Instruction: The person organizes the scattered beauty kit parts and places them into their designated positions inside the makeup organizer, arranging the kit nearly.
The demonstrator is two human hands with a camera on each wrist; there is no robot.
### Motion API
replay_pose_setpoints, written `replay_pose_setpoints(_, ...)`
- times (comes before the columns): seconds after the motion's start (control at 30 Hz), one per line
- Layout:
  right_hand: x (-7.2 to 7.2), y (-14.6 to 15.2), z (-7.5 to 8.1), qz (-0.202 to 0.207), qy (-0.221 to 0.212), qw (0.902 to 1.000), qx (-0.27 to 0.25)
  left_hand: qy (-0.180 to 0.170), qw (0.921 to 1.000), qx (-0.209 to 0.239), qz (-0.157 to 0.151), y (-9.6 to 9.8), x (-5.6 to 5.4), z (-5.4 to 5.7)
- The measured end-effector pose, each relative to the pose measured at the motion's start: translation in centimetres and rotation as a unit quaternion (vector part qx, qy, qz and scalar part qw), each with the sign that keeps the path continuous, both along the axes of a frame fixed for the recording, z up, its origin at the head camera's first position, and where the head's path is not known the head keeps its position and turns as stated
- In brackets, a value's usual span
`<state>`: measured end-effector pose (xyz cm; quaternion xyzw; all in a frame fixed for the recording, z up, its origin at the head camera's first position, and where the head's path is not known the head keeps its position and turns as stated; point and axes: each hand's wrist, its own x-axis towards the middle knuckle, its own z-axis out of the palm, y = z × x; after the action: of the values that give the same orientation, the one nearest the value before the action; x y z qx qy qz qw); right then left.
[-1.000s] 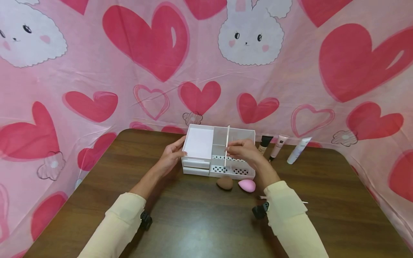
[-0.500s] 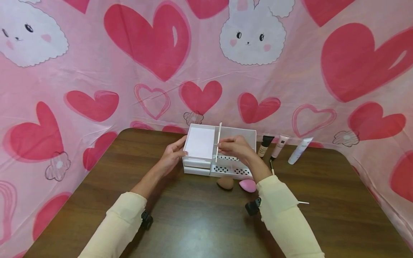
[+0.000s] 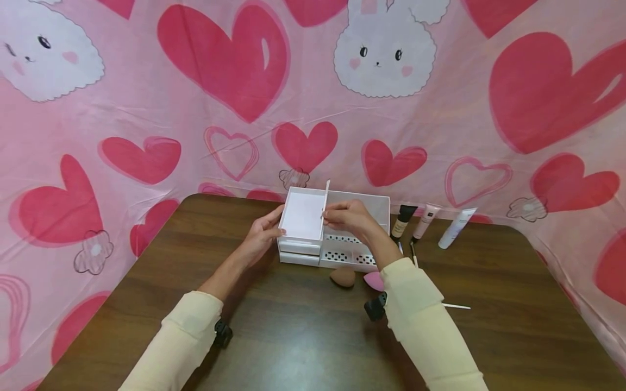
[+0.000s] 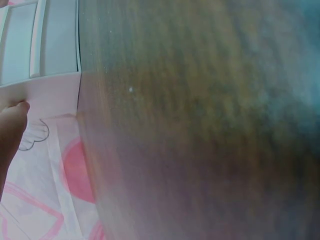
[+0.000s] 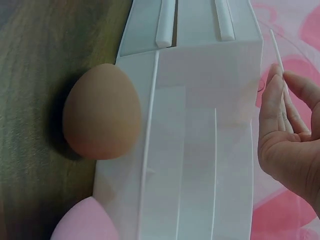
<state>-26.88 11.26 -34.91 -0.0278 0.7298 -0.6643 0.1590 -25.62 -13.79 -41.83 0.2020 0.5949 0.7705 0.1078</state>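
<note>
A white makeup organizer (image 3: 303,214) with two drawers at its left stands at the table's back, in the middle of the head view. My left hand (image 3: 261,233) grips its left side, thumb at the top's front corner. Over the organizer, my right hand (image 3: 348,214) pinches a slim white makeup brush (image 5: 276,48) between thumb and fingers, nearly upright at the right edge of the flat top. The brush's lower end is hidden by the fingers in the right wrist view. A brown makeup sponge (image 3: 343,277) and a pink one (image 3: 374,281) lie before the organizer.
Black-capped (image 3: 403,220), pink (image 3: 425,221) and white (image 3: 457,228) tubes stand right of the organizer. A dark-tipped brush (image 3: 414,252) and a white stick (image 3: 456,306) lie near the right forearm, partly covered. A heart-printed cloth (image 3: 235,70) hangs behind the table.
My right hand has moved left with the brush, from over the open compartments to the edge of the flat top. The left hand stays on the organizer.
</note>
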Motion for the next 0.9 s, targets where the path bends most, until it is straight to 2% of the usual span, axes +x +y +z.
replay_pose_setpoints(0.37, -1.4, -1.1, 0.7, -0.012, -0.011, 0.9995, 0.029, 0.004, 1.0, 0.0, -0.004, -0.1, -0.2, -0.1)
replay_pose_setpoints(0.67, -1.5, -2.1, 0.7, -0.019, -0.028, 0.9992, 0.02, -0.002, 1.0, 0.002, -0.001, 0.0, -0.2, -0.2)
replay_pose_setpoints(0.9, -1.6, -2.9, 0.9, -0.025, -0.03, 0.9985, 0.038, -0.003, 1.0, 0.005, 0.0, 0.1, -0.1, 0.0)
